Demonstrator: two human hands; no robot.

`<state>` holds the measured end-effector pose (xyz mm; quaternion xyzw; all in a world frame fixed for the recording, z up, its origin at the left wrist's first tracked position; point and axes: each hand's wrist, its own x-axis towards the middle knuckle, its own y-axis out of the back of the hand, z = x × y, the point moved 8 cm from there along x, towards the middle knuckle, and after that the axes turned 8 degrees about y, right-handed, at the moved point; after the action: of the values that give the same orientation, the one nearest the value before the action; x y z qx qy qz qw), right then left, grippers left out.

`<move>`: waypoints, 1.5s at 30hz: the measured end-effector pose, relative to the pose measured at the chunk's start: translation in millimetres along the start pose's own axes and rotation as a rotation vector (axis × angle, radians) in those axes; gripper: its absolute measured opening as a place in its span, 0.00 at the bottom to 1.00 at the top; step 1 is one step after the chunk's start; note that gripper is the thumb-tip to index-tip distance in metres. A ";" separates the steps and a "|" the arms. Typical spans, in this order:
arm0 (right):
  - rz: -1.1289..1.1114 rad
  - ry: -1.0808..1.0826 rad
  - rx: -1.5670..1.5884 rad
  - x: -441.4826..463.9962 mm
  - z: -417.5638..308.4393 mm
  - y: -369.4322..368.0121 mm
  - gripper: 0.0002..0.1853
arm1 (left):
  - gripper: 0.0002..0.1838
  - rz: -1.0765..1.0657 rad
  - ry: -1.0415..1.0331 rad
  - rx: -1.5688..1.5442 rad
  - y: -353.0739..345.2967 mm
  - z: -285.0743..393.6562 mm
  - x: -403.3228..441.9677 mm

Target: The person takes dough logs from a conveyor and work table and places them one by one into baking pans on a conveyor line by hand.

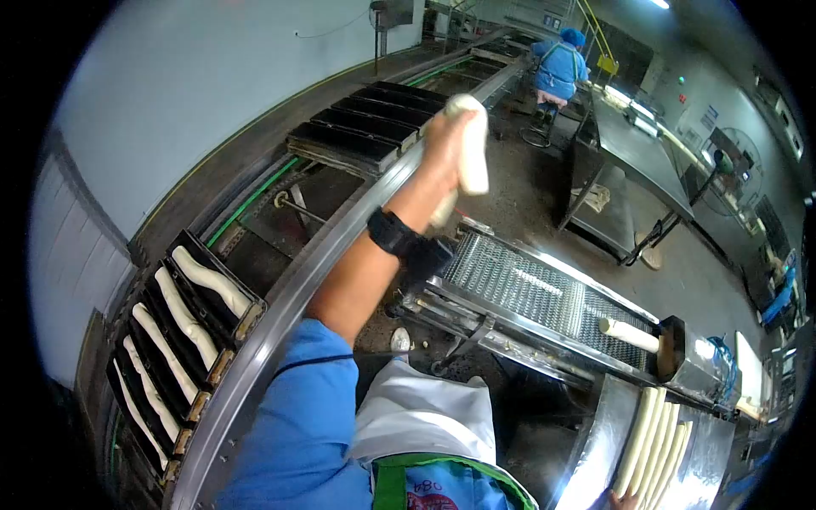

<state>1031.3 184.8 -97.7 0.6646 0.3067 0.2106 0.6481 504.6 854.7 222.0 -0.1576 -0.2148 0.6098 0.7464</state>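
Open air lay over the floor (529,204) between the left hand (444,146) and the far counter (637,157); the steel rail (285,331) crossed beneath the forearm, a barrier before the filled trays (252,316), whose walls left narrow gaps beside the dough strips (183,314) but were open from above; the mesh conveyor (510,272) offered bare belt until a dough roll (627,335) and metal housing (693,357) obstructed its right end; on the near counter (599,442), dough lengths (654,442) lay closely packed, with free metal on either side.
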 end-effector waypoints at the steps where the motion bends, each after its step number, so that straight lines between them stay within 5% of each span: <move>1: -0.004 0.001 -0.001 2.1 -5.3 -0.3 0.34 | 0.13 0.077 -0.153 0.047 18.9 24.9 9.1; 5: -0.020 -0.001 0.003 5.4 -20.2 -1.9 0.32 | 0.13 0.350 -0.357 0.123 103.6 76.6 38.9; 8: -0.037 -0.013 0.006 1.1 -30.0 -2.5 0.30 | 0.26 0.201 -0.094 0.052 188.3 41.1 92.0; 9: -0.042 -0.013 0.013 -1.1 -33.0 -2.9 0.30 | 0.36 0.264 0.053 0.175 221.1 18.7 94.4; 10: -0.043 -0.011 0.021 -0.1 -37.1 -2.9 0.29 | 0.32 0.500 0.236 0.337 280.7 -9.9 105.7; 11: -0.048 -0.014 0.028 -0.9 -39.5 -2.3 0.29 | 0.42 0.355 0.343 0.431 247.8 -9.5 61.7; 17: -0.041 -0.008 0.217 6.5 -71.7 22.2 0.26 | 0.20 0.483 0.195 0.395 310.5 -45.7 34.1; 20: 0.005 0.033 0.451 29.8 -128.4 70.4 0.25 | 0.17 0.552 0.088 0.409 312.5 -24.8 1.2; 28: 0.052 0.435 0.922 101.2 -413.0 250.0 0.21 | 0.18 0.593 -0.172 0.762 321.2 -14.1 -47.6; 35: -0.137 0.935 1.146 98.7 -706.8 353.1 0.19 | 0.16 0.742 -0.218 0.930 338.3 -41.0 -88.9; 41: -0.484 1.359 1.121 70.1 -921.9 306.8 0.19 | 0.18 0.890 -0.178 0.975 361.7 -52.7 -102.4; 43: -0.501 1.549 0.784 58.1 -982.6 265.5 0.25 | 0.17 0.920 -0.164 1.020 367.2 -53.3 -97.1; 45: -0.475 1.402 1.042 75.3 -1012.6 214.2 0.28 | 0.18 0.964 -0.299 1.135 380.6 -53.2 -92.6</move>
<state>428.7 983.5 178.0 0.5121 0.8167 0.2624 -0.0439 195.9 844.2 -24.7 0.2585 0.1254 0.9004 0.3268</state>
